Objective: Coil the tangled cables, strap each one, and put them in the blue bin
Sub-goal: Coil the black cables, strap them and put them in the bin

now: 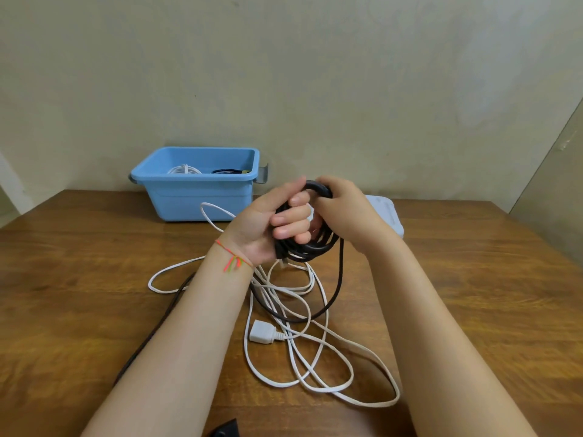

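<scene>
Above the surface [94,279], your left hand [268,225] and right hand [344,209] clench the black cable [312,247] coil; blue bin [195,184] holds two; white cable [315,351] remains tangled.

Bare forearms; neon thread wristband [234,257]

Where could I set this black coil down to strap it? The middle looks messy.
Bare wood lies right of the white cable, below the white lid, and far left of the blue bin. The table centre is crowded with loose loops.
</scene>
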The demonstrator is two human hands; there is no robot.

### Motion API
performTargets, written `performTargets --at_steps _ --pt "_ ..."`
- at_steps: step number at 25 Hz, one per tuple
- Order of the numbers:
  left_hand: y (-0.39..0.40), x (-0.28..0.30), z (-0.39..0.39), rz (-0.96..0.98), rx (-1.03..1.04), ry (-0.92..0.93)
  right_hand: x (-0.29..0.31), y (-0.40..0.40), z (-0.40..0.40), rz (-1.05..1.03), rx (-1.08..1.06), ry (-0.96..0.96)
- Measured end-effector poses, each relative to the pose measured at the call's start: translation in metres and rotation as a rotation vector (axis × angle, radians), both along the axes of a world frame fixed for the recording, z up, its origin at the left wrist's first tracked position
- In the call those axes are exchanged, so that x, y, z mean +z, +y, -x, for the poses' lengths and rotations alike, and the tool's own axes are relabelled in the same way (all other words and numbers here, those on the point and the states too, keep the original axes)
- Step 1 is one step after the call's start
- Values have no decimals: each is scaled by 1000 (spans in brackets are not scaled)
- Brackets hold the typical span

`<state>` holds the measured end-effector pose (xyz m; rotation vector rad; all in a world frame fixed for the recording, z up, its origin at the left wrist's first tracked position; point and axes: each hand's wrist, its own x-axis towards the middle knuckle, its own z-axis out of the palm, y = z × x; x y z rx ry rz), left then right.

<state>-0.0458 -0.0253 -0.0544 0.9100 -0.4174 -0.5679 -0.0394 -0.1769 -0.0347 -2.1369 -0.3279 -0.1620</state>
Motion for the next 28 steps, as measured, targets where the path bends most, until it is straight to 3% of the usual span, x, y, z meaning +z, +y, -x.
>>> performTargets --at_steps 3,6,9,12,14,17,20,24,28 --pt "-1 -4 -3 71 -121 61 -5 -1 -1 -55 46 128" --pt "-5 -2 -3 110 -20 100 -10 0 -5 -57 19 149" --pt "-2 9 -9 263 372 202 -14 -4 -7 -159 105 370" --pt "21 11 -17 300 889 259 -14 -15 -5 29 224 479" --pt "31 8 -19 222 1149 285 -12 -19 -5 156 193 491" --pt "26 9 -17 81 1286 172 -12 -22 -7 153 0 374" --pt "12 9 -12 -152 1191 -88 -12 -16 -8 187 -53 215" --pt "2 3 -7 -681 991 -458 -6 -4 3 334 143 234" --pt "0 0 -6 -1020 849 -578 2 -10 6 103 238 212"
